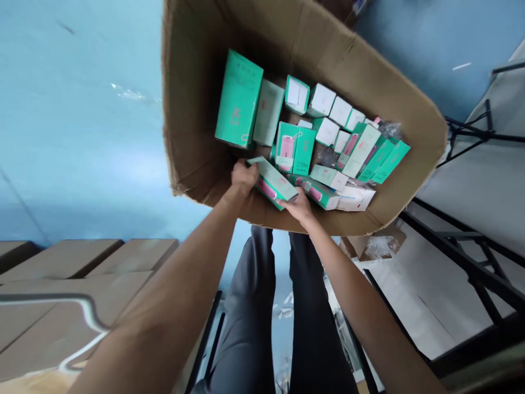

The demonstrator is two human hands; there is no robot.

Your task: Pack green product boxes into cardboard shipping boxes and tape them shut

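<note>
Both my hands reach into a large brown cardboard carton and grip one small green and white product box with a pink picture on its side. My left hand is closed round its left end; my right hand pinches its right end. The box lies tilted near the carton's near wall. Another green box with a pink picture lies just right of my right hand. Beyond stand two upright green boxes, a large green box and a pale-faced box.
Several more small white-ended boxes fill the carton's right half, with crumpled clear plastic among them. Closed brown cartons stand at lower left. Black metal frames are at right, near an open carton with plastic wrap.
</note>
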